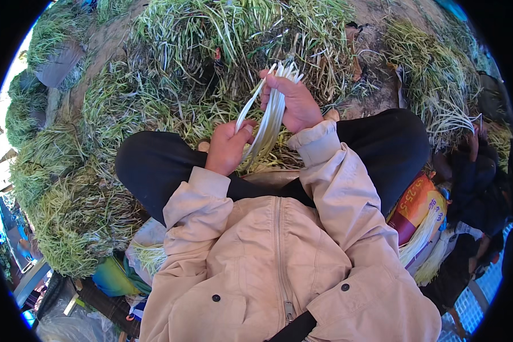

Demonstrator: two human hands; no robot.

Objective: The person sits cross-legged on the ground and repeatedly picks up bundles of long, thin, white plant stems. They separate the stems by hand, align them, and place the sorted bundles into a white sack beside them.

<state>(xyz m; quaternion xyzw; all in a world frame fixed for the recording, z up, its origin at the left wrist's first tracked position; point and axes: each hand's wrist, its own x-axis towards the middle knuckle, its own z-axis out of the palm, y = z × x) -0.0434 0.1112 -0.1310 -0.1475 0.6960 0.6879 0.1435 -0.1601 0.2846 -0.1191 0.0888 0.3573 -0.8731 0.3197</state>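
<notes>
My right hand [294,101] is closed around a bundle of long, pale leafy stalks [272,112], which look like blanched chives. The white ends stick up past its thumb, and the yellowish lengths hang down between my hands. Lower and to the left, my left hand [230,146] grips a couple of white stalks [249,107] that stretch up to the fingers of the right. Its palm side is hidden. Directly beyond the hands rises a heap of green and straw-coloured stalks [213,85].
More stalk heaps lie at the left [68,218] and right [431,64]. My bent knees [384,132] flank the hands. Beside my right thigh is a printed orange sack [417,201] with pale stalks [419,239] on it. At far right another person's hand [474,143] holds white stalks.
</notes>
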